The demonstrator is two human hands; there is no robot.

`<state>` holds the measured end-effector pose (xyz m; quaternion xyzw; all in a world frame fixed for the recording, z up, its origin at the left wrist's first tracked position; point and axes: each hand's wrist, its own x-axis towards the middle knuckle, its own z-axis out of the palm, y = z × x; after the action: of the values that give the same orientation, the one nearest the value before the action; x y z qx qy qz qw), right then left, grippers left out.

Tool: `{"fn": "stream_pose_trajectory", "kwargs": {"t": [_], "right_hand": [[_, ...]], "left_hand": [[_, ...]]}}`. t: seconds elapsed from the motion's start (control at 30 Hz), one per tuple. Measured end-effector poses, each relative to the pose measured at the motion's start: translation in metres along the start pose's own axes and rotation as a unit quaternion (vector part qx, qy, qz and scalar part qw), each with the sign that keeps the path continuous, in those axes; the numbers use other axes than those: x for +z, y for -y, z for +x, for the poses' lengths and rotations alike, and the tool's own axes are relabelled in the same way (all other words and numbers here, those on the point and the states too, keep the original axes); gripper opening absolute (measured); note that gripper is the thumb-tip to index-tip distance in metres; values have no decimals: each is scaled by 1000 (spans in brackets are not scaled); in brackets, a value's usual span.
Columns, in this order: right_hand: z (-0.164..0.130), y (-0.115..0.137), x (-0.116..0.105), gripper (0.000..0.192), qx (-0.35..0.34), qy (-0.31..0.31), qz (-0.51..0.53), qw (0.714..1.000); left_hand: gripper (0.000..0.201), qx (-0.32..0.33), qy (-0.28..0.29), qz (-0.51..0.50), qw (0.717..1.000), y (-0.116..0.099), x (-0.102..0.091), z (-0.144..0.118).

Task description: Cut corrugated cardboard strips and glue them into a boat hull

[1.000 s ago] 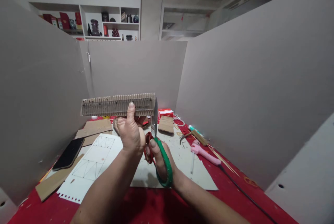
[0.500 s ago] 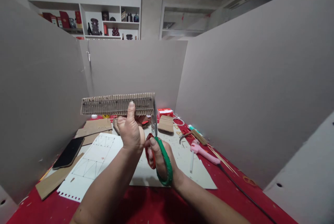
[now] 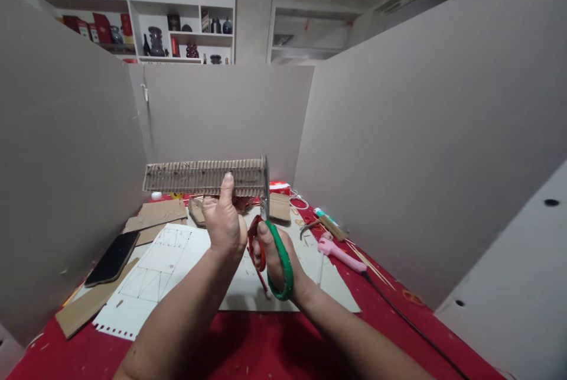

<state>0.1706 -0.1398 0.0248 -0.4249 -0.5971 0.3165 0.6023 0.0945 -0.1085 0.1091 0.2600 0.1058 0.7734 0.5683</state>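
Observation:
My left hand (image 3: 225,223) holds up a long strip of corrugated cardboard (image 3: 195,177), thumb pressed on its near face. The strip lies level, flutes showing, above the red table (image 3: 274,344). My right hand (image 3: 277,256) grips scissors (image 3: 270,250) with one green and one red handle loop. Their blades point up and meet the strip's right end.
A white sheet with drawn lines (image 3: 155,268) lies under my arms. A black phone (image 3: 113,257) and cardboard pieces (image 3: 155,217) lie to the left. To the right are a pink glue gun (image 3: 339,252) with a black cord, and thin sticks (image 3: 363,262). Grey partition walls (image 3: 398,149) enclose the table on three sides.
The scissor blades have closed in along the strip's right end. Both hands and the strip sit slightly more to the right in the view, which has shifted a little.

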Motion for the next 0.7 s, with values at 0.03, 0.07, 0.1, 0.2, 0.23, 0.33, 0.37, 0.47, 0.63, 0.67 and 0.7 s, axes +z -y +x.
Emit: {"fn": "stream_pose_trajectory", "kwargs": {"t": [0.03,0.07,0.1,0.2,0.23,0.33,0.37,0.47,0.63,0.67,0.7], "right_hand": [[0,0,-1,55,0,-3,-1,1000],[-1,0,-1,55,0,-7,-1,1000],[-2,0,-2,55,0,-11,-1,1000],[-5,0,-1,54,5,-27,5,1000],[-6,1,0,54,8,-33,9,999],[-8,2,1,54,14,-46,24,999],[-9,2,2,54,17,-50,29,998],[-10,3,4,53,27,-63,38,997],[-13,2,2,54,27,-95,43,994],[-14,1,-1,54,21,-109,40,993],[-15,0,-6,54,14,-125,35,991]], "left_hand": [[27,0,3,0,1000,1,0,-1],[27,-2,5,1,1000,1,0,-1],[27,-6,5,2,1000,1,1,-2],[28,-12,4,-11,1000,2,1,-3],[28,-12,6,-15,1000,3,1,-4],[27,-16,8,-10,1000,5,0,-4],[26,-20,8,-6,1000,5,0,-5],[25,-31,11,-5,999,7,0,-6],[20,-65,8,-12,998,3,0,0],[17,-68,2,-13,998,1,0,4],[14,-68,-5,-16,998,-3,-1,9]]}}
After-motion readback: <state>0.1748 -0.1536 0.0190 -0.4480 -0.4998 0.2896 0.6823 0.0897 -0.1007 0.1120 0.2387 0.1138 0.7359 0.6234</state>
